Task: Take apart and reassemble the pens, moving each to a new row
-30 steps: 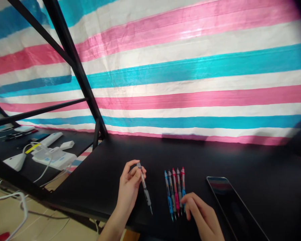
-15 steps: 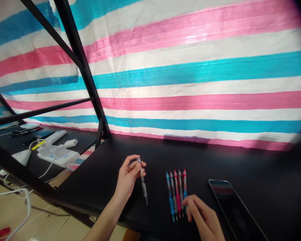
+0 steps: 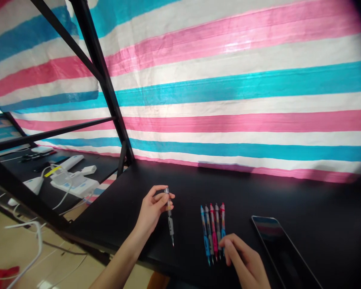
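My left hand [image 3: 152, 208] pinches a clear retractable pen [image 3: 170, 224] with a grey grip near its top end. The pen points tip-down over the black table, tilted slightly. To its right, several retractable pens lie side by side in a row: a blue one [image 3: 205, 233], two grey ones, a pink one [image 3: 213, 230] and, at the right end, a pen with a pink top and blue grip [image 3: 223, 220]. My right hand [image 3: 243, 259] is closed at the lower part of that last pen, thumb and forefinger together, covering some of it.
A dark smartphone [image 3: 284, 249] lies right of my right hand. Beyond the black table [image 3: 114, 216] hangs a striped plastic sheet [image 3: 228, 88]. Black frame posts [image 3: 108, 88] rise at left, past which power strips [image 3: 75, 184] and white cables sit on another surface.
The pen in my left hand has its tip swung slightly left. My right hand stays at the row's right end. The whole view has shifted a little.
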Demonstrator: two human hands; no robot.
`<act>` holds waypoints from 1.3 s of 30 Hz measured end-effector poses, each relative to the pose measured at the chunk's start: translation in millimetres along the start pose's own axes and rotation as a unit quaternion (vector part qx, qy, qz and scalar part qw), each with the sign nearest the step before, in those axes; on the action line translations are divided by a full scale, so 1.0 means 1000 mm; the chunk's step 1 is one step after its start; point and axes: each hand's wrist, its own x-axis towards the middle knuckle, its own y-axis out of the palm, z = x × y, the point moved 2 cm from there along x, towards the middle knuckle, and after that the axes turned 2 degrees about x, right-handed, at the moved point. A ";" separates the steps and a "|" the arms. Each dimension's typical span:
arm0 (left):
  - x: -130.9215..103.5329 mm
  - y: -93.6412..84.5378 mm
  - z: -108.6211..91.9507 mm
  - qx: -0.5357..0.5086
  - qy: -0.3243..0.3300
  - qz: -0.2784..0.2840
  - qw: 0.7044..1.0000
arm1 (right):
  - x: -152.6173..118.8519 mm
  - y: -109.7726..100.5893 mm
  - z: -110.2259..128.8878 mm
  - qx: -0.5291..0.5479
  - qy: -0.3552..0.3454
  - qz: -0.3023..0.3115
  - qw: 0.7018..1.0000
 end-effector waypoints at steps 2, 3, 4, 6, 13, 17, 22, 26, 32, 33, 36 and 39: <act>-0.001 -0.001 -0.001 0.007 0.000 -0.007 1.000 | 0.001 0.000 0.001 -0.001 -0.007 -0.006 1.000; -0.001 -0.002 -0.002 0.010 -0.001 -0.011 1.000 | 0.001 -0.001 0.002 -0.002 -0.012 -0.010 1.000; -0.001 -0.002 -0.003 0.013 -0.002 -0.014 1.000 | 0.001 -0.001 0.002 -0.005 -0.016 -0.014 1.000; -0.001 -0.003 -0.004 0.020 0.001 -0.017 1.000 | 0.002 -0.001 0.003 -0.011 -0.019 -0.018 1.000; 0.005 -0.011 -0.003 0.108 0.021 -0.025 0.994 | 0.001 -0.001 -0.003 -0.012 -0.006 0.005 1.000; 0.015 -0.022 0.002 0.213 0.018 -0.012 0.977 | 0.000 -0.001 -0.006 -0.012 -0.004 -0.003 1.000; 0.027 -0.033 0.010 0.375 0.061 -0.020 0.925 | 0.000 -0.001 -0.006 -0.021 0.000 0.016 1.000; 0.029 -0.034 0.013 0.476 0.099 -0.030 0.874 | 0.000 -0.001 -0.004 -0.018 0.001 0.003 1.000; 0.029 -0.035 0.016 0.572 0.106 -0.006 0.813 | 0.001 0.001 -0.003 0.000 0.009 -0.002 1.000; 0.030 -0.035 0.015 0.584 0.105 -0.003 0.805 | 0.001 0.001 -0.003 0.002 0.010 -0.002 1.000; 0.028 -0.035 0.012 0.615 0.103 -0.002 0.782 | 0.000 0.001 -0.003 0.009 0.017 -0.006 1.000; 0.017 -0.027 0.006 0.637 0.120 -0.018 0.762 | -0.001 0.000 -0.003 0.019 0.026 -0.014 0.999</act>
